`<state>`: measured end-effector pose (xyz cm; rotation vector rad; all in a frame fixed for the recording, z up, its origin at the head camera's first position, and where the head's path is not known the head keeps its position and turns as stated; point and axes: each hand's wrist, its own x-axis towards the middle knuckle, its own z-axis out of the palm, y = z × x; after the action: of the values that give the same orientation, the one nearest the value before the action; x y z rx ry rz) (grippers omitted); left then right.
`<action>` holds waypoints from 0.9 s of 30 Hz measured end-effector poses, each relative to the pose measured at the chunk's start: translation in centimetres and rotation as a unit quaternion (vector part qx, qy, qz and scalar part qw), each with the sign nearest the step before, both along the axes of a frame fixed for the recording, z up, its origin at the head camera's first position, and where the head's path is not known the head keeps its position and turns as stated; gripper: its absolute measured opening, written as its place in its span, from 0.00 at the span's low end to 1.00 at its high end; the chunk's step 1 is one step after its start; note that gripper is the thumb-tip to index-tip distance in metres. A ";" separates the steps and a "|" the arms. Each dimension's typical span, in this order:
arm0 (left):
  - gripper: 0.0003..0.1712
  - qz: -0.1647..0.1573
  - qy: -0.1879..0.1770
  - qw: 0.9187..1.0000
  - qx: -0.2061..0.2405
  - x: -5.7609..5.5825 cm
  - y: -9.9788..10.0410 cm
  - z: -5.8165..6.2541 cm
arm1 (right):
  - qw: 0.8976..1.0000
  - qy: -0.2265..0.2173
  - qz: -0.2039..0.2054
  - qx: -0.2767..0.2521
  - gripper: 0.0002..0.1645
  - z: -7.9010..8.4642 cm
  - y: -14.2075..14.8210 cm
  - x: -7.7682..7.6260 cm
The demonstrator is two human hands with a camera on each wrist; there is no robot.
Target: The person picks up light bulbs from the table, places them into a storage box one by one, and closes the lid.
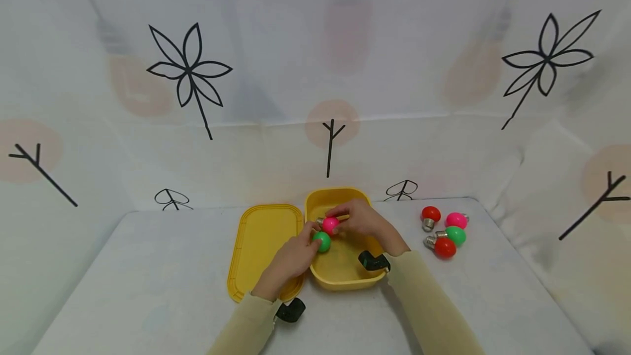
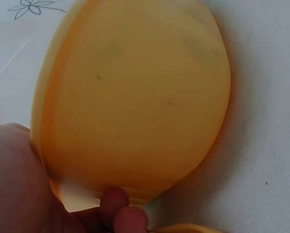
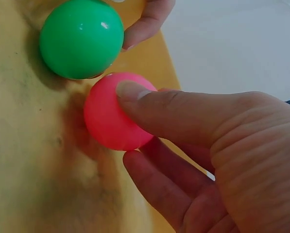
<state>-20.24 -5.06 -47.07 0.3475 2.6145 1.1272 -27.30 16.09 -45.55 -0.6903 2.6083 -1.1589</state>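
Note:
Inside a yellow container (image 1: 351,267) on the table, my right hand (image 1: 363,220) pinches a pink light bulb (image 1: 330,227) between thumb and fingers. Its metal screw base points left in the head view. Just nearer to me, a green light bulb (image 1: 322,242) is held by my left hand (image 1: 291,259) at the container's left wall. In the right wrist view the green bulb (image 3: 81,39) and the pink bulb (image 3: 118,111) are side by side, close over the container floor. Both bulbs are hidden in the left wrist view, where the left hand (image 2: 23,179) reaches over the rim.
A flat yellow lid (image 1: 261,240) lies left of the container, partly under my left forearm. On the table's right side are two red bulbs (image 1: 445,247), another pink bulb (image 1: 455,220) and another green bulb (image 1: 456,235). A patterned cloth (image 1: 246,163) hangs behind the table.

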 end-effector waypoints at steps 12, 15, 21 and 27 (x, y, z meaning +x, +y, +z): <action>0.18 -0.001 -0.003 1.000 -0.002 0.0 0.0 0.0 | 1.000 -0.011 -0.005 -0.009 0.21 -0.1 0.0 0.0; 0.18 0.001 -0.003 1.000 -0.002 0.1 0.0 0.1 | 1.000 -0.018 -0.014 -0.014 0.21 -0.1 0.0 0.0; 0.19 0.003 -0.007 1.000 0.001 0.1 -0.1 0.0 | 0.998 -0.029 -0.019 -0.044 0.19 -0.1 0.0 -0.1; 0.18 0.001 -0.004 1.000 -0.002 -0.1 0.0 0.0 | 0.997 -0.026 -0.007 -0.072 0.18 0.1 0.2 -0.2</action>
<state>-20.33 -5.04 -47.10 0.3389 2.6091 1.1224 -27.45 16.28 -45.50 -0.6610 2.5102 -1.3607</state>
